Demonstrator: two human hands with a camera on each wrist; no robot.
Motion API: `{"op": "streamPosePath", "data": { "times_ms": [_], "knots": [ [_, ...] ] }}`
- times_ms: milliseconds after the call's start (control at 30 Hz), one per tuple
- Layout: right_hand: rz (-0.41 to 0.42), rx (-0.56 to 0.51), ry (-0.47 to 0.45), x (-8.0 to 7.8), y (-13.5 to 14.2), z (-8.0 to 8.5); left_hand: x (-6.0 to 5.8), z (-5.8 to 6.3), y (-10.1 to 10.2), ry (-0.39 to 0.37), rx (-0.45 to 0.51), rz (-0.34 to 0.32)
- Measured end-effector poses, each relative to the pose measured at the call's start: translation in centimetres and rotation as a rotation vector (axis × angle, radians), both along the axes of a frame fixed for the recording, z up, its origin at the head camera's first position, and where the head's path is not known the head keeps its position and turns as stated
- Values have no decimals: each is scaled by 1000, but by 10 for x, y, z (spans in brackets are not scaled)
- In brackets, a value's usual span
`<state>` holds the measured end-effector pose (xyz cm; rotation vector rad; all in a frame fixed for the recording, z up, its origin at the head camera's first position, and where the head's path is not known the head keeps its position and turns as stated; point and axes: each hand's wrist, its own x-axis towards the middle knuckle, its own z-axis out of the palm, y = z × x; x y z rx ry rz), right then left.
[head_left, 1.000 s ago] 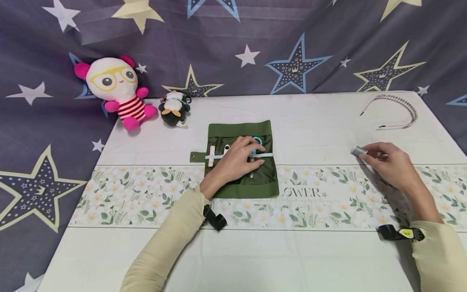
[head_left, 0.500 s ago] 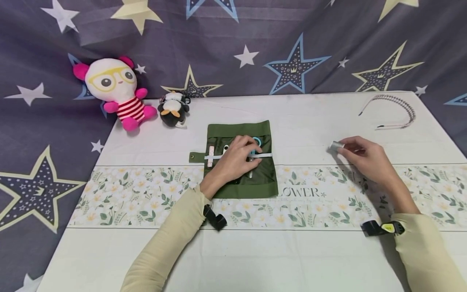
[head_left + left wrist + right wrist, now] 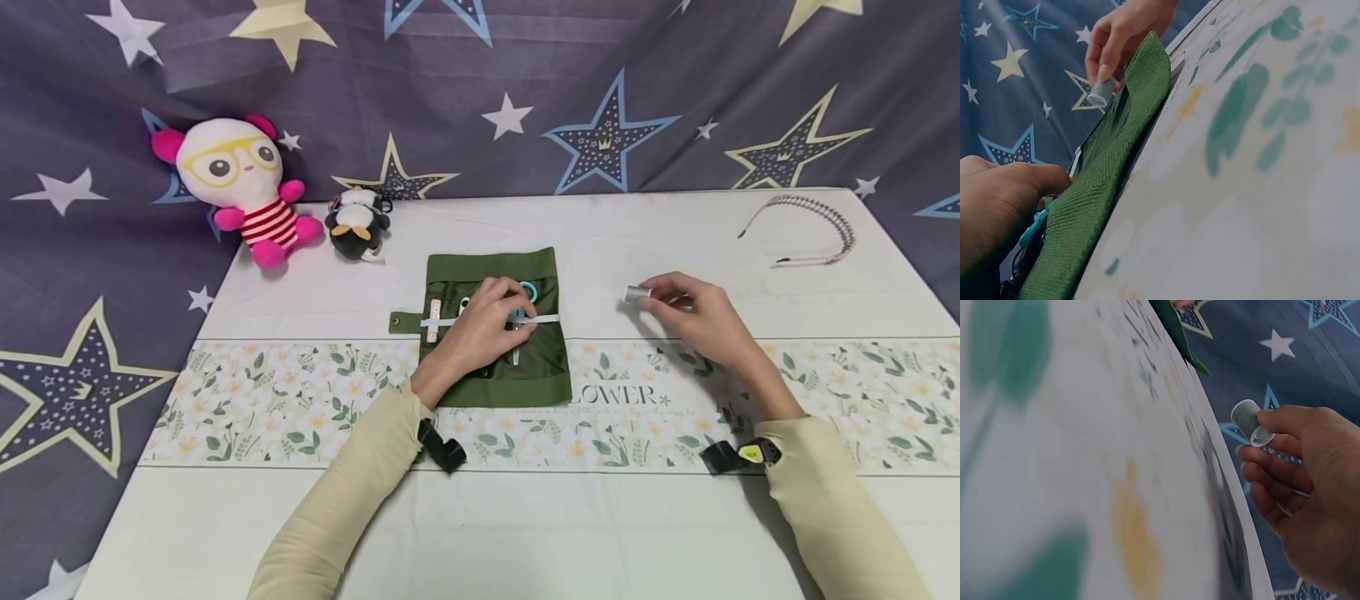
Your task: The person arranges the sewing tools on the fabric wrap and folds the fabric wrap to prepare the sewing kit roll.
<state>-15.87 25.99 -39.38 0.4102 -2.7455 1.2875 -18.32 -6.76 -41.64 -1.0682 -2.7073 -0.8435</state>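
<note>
In the head view a green roll-up sewing pouch point(image 3: 497, 392) lies unrolled on the table. My left hand point(image 3: 483, 325) rests over its middle, fingers loosely bent and thumb apart, by the white elastic band point(image 3: 549, 318). Turquoise-handled scissors point(image 3: 530, 290) sit under that band, partly covered by the hand. A pink-and-white patterned strip point(image 3: 434, 321) is tucked in at the left. Right of the pouch, my right hand point(image 3: 693, 312) pinches a spool of grey thread point(image 3: 637, 294) between thumb and fingers. The right wrist view shows this thread spool point(image 3: 1247, 419) tilted, its white ends exposed.
A pink-and-white plush toy point(image 3: 251, 192) and a small penguin plush point(image 3: 356, 225) sit at the back left. A headband point(image 3: 832, 218) lies at the back right. Behind the table point(image 3: 540, 533) hangs a star-patterned curtain point(image 3: 450, 92).
My right hand has travelled left across the table toward the pouch, carrying the thread spool. The left hand has stayed almost still over the pouch.
</note>
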Motion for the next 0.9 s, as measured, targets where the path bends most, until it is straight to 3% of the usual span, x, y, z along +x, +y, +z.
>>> {"op": "streamPosePath", "data": {
  "times_ms": [400,900],
  "knots": [
    [92,-113,0,-16,-41,1,-1,1,1,25,-2,-1],
    [188,-126,-9,-28,-75,-4,0,2,0,2,-7,9]
  ]
}}
